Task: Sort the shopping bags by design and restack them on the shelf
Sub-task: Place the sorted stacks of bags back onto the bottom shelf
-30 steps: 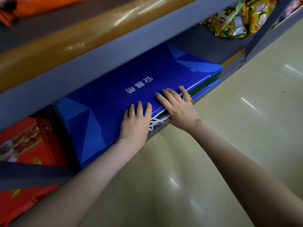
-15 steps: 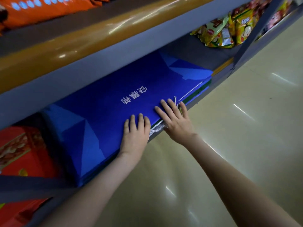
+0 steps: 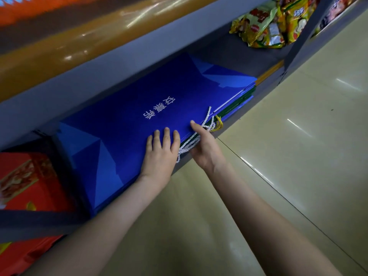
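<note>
A stack of flat blue shopping bags with white lettering lies on the lower shelf, with green bags showing at the stack's right edge beneath the blue ones. My left hand lies flat on the top blue bag near its front edge, fingers together. My right hand is at the stack's front edge with its thumb on top and its fingers under, among the white cord handles. A yellow cord handle sticks out just right of it.
Red boxes fill the shelf to the left. Yellow-green snack packets lie further right on the same shelf. The upper shelf's amber front rail overhangs the stack. A grey upright stands at right. Glossy tiled floor lies below.
My right hand has turned from lying flat on the top bag to curling round the stack's front edge at the cord handles. My left hand stays flat on top.
</note>
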`<action>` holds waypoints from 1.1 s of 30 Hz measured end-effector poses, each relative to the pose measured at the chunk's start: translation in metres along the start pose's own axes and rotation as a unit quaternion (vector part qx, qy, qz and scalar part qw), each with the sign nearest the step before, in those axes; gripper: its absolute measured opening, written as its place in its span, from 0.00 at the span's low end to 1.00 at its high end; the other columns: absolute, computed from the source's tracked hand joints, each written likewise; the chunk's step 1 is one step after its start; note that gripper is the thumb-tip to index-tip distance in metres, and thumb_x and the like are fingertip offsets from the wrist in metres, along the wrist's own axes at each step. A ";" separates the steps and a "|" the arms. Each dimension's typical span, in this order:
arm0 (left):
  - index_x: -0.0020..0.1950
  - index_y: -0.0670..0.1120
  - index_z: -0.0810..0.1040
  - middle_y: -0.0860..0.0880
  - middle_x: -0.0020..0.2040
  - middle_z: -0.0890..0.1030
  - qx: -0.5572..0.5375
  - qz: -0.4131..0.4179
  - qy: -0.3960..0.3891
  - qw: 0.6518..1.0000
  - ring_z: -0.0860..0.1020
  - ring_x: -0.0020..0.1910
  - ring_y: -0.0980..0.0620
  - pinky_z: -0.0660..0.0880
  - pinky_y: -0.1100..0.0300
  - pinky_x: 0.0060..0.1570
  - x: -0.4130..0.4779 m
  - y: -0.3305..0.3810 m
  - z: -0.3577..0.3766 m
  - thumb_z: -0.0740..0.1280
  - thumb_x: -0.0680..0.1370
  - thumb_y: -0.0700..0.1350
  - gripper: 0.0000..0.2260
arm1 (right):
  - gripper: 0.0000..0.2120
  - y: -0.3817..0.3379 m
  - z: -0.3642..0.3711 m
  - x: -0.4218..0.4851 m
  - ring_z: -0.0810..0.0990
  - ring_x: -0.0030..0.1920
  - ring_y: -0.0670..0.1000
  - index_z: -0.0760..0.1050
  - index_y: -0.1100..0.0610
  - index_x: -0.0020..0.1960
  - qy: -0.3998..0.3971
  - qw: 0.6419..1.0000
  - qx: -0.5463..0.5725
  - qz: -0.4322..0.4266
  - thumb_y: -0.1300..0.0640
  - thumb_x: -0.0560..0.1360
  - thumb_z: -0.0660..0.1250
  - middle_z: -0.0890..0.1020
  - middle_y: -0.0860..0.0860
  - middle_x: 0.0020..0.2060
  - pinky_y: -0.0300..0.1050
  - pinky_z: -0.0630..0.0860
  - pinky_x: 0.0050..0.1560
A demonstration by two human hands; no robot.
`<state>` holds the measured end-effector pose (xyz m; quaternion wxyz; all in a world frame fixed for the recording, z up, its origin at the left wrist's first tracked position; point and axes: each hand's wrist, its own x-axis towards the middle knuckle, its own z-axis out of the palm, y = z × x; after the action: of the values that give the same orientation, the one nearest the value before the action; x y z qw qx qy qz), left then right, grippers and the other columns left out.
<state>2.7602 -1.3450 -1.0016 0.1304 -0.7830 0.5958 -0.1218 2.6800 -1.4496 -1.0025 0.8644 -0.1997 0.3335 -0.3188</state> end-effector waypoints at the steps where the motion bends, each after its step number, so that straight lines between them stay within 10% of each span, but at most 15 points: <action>1: 0.67 0.40 0.72 0.37 0.63 0.76 -0.005 -0.002 0.006 1.000 0.77 0.58 0.35 0.74 0.44 0.57 0.002 -0.003 -0.004 0.58 0.71 0.43 0.25 | 0.20 -0.004 0.003 -0.001 0.80 0.57 0.58 0.71 0.64 0.66 0.010 1.000 -0.021 -0.005 0.63 0.75 0.66 0.80 0.60 0.59 0.53 0.77 0.58; 15: 0.66 0.38 0.72 0.36 0.61 0.76 -0.105 -0.007 0.050 0.993 0.78 0.55 0.35 0.77 0.46 0.50 0.013 -0.026 -0.023 0.82 0.55 0.39 0.41 | 0.16 0.007 -0.025 0.010 0.78 0.55 0.62 0.69 0.67 0.62 -0.035 0.986 -0.105 -0.125 0.56 0.81 0.56 0.78 0.63 0.58 0.53 0.76 0.55; 19: 0.72 0.46 0.61 0.37 0.69 0.69 -0.117 0.010 0.042 0.992 0.74 0.61 0.39 0.75 0.45 0.56 0.009 -0.021 -0.016 0.81 0.57 0.43 0.48 | 0.08 0.005 -0.039 0.006 0.78 0.32 0.48 0.71 0.61 0.49 0.028 0.956 -0.257 -0.138 0.63 0.82 0.54 0.77 0.55 0.35 0.43 0.77 0.34; 24: 0.75 0.52 0.51 0.39 0.67 0.71 -0.092 0.023 0.023 0.995 0.72 0.63 0.39 0.71 0.44 0.61 0.006 -0.016 -0.010 0.80 0.61 0.45 0.51 | 0.11 -0.001 -0.071 0.007 0.69 0.20 0.45 0.72 0.62 0.50 0.143 0.929 -0.334 -0.067 0.65 0.82 0.51 0.71 0.55 0.30 0.37 0.68 0.22; 29: 0.76 0.54 0.48 0.40 0.69 0.70 -0.079 0.016 0.018 0.997 0.71 0.65 0.39 0.69 0.45 0.63 0.008 -0.020 -0.012 0.77 0.65 0.43 0.49 | 0.08 -0.003 -0.096 0.000 0.74 0.33 0.49 0.70 0.60 0.57 0.257 0.906 -0.335 -0.022 0.64 0.79 0.58 0.75 0.57 0.43 0.41 0.71 0.32; 33: 0.76 0.56 0.41 0.40 0.72 0.65 -0.068 0.027 -0.002 0.997 0.67 0.68 0.39 0.66 0.44 0.66 0.005 -0.017 -0.014 0.73 0.70 0.45 0.48 | 0.23 -0.008 -0.070 -0.007 0.75 0.53 0.52 0.58 0.56 0.73 0.199 0.939 -0.263 -0.100 0.56 0.80 0.59 0.72 0.54 0.58 0.45 0.74 0.49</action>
<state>2.7718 -1.3463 -0.9824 0.0815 -0.7740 0.6232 -0.0764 2.6226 -1.4598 -1.0436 0.6602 -0.3849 0.5493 -0.3379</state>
